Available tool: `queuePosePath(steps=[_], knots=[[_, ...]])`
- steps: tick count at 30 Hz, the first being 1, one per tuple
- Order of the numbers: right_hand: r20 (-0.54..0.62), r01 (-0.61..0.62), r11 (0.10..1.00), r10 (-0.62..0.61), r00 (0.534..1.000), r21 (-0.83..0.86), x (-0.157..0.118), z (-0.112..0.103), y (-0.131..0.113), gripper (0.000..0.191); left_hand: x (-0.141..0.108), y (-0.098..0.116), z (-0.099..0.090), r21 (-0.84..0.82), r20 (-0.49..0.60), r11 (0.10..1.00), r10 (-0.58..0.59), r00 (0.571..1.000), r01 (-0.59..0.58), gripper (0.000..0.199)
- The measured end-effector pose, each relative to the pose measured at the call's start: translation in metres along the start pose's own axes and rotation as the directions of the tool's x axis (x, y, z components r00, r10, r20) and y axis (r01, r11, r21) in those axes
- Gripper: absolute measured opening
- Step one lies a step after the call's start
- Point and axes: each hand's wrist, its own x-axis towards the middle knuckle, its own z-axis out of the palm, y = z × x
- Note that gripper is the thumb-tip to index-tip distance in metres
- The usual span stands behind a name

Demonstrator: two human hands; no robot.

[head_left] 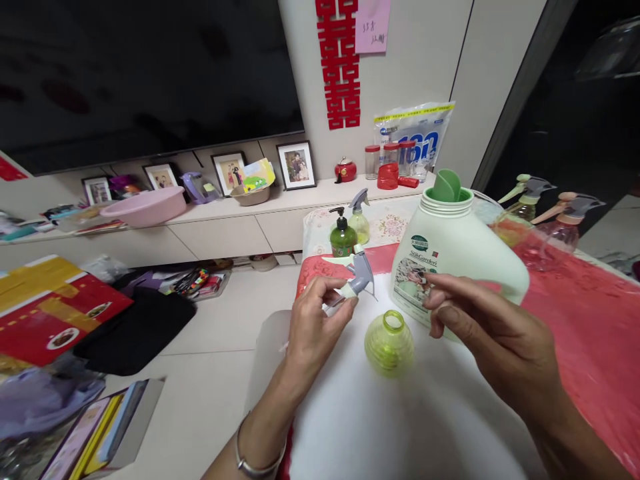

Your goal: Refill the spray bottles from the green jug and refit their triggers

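My left hand pinches a grey-and-cream trigger spray head by its collar, its thin tube running back under the fingers. Below and to the right of it, a yellow-green ribbed bottle stands upright with its mouth uncovered. My right hand hovers beside that bottle, fingers curved and apart, and nothing shows in it. Behind the right hand rises a large pale green detergent jug. A green cup-shaped piece sits in the jug's mouth.
A dark green pump bottle and another spray bottle stand at the table's back left. Two more spray bottles, one pinkish, stand at the right on the red cloth. Behind runs a long shelf with picture frames.
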Motion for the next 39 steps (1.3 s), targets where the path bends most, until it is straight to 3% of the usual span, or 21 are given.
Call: queuePosePath(steps=[4,10,17,22,28,33,39], knots=[[0.038,0.025,0.998,-0.023,0.999,-0.058,0.003,0.002,0.003,0.03,0.007,-0.013,0.014,0.168,0.0,0.982,0.081,0.997,-0.08,0.02],[0.061,0.047,0.995,-0.042,0.997,-0.085,0.006,0.002,0.009,0.028,0.008,-0.007,0.025,0.387,0.038,0.89,0.246,0.969,-0.241,0.019],[0.075,0.031,0.996,-0.024,0.997,-0.088,0.006,0.002,0.014,0.026,0.011,-0.004,0.028,0.654,0.146,0.74,0.081,0.986,-0.158,0.019],[0.067,0.028,0.994,-0.021,0.998,-0.101,0.006,0.001,0.012,0.025,0.019,-0.006,0.037,0.667,0.182,0.737,-0.017,0.983,-0.111,0.023],[-0.013,0.029,0.988,-0.031,0.999,-0.149,0.004,-0.008,0.006,0.027,0.026,-0.027,0.062,0.545,0.169,0.838,-0.075,0.983,-0.029,0.034],[-0.111,-0.024,0.987,0.006,0.994,-0.161,0.002,-0.019,0.003,0.027,0.025,-0.046,0.077,0.516,0.166,0.857,-0.105,0.98,0.004,0.031],[-0.285,-0.12,0.983,0.075,0.956,-0.141,0.0,-0.029,-0.004,0.029,0.021,-0.054,0.078,0.467,0.172,0.883,-0.133,0.976,0.038,0.018]])
